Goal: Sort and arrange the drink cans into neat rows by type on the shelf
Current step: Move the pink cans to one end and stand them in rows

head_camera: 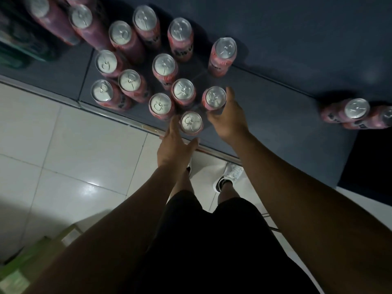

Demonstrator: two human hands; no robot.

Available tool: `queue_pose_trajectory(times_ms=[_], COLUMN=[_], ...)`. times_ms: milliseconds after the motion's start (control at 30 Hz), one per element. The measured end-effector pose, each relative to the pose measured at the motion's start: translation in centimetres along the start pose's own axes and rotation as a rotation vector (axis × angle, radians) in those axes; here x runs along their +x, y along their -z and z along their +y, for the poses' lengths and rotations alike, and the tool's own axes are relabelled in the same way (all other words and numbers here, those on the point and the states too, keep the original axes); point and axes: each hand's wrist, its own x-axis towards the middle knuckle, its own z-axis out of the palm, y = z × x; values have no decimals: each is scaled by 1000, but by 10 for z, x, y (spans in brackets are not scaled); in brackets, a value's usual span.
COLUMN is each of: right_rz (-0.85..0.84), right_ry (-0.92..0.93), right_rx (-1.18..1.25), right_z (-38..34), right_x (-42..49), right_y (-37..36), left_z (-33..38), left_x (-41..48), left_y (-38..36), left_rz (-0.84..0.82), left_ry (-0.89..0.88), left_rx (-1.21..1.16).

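Shop or stockroom, dimly lit

Many identical pink cans (163,66) stand upright on a low dark shelf (286,98) above a pale tiled floor (63,145); green cartons (19,270) sit on the floor at lower left.

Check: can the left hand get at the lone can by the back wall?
Probably not directly: left hand is at the front can, and other cans stand between it and the lone can.

Pink cans (163,70) with silver tops are standing on a dark blue shelf (286,60) above pale floor tiles (63,145).
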Motion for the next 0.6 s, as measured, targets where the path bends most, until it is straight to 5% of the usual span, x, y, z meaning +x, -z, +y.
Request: queue_pose_trajectory(times_ms=[367, 600], right_rz=[61, 144], right_ry=[-27, -199], right_rx=[263, 658], right_z=[16, 18], right_x=[15, -22], right_y=[-12, 16], left_z=[-3, 1], left_x=[18, 0], left_y=[-17, -5], left_rz=[45, 13], left_ry=[32, 26], left_rx=[-235, -414])
